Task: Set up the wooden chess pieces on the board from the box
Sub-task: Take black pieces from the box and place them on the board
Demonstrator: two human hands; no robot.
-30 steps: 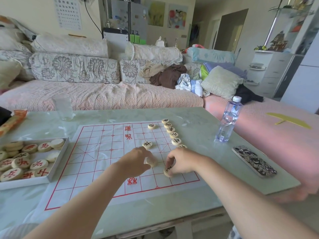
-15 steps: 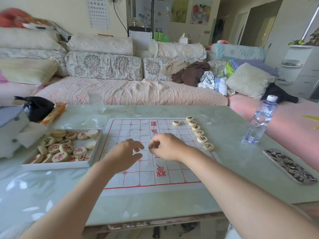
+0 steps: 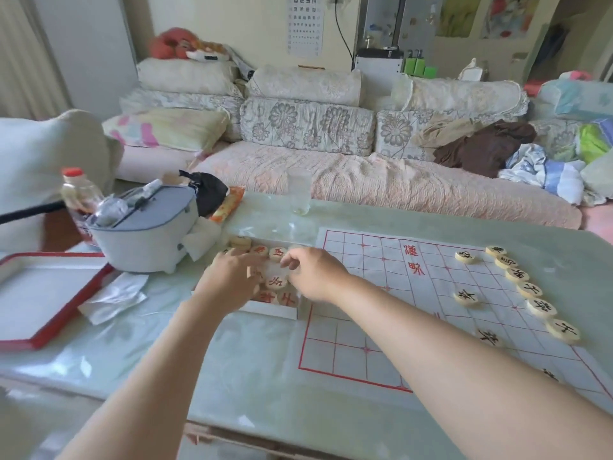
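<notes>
Eye chart (image 3: pixel 305 26): you see rows of E shapes turned four ways. The top row reads like W E 3 M, and the lower rows are too small to read.
Board (image 3: pixel 348 343): you read a red 漢 with a second red character just below it, likely 界. Both lie sideways to you.
Red pieces (image 3: pixel 278 253) in the box (image 3: pixel 272 308): you read 馬 on one; the others are blurred.
Black pieces (image 3: pixel 564 331): two near the board's edge look like 卒; the rest you cannot read.

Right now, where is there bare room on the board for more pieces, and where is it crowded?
Free: left half of the board, between box and red characters, and its near-left corner. Crowded: the right edge, lined with black-lettered pieces; the box, under left hand and right hand.
</notes>
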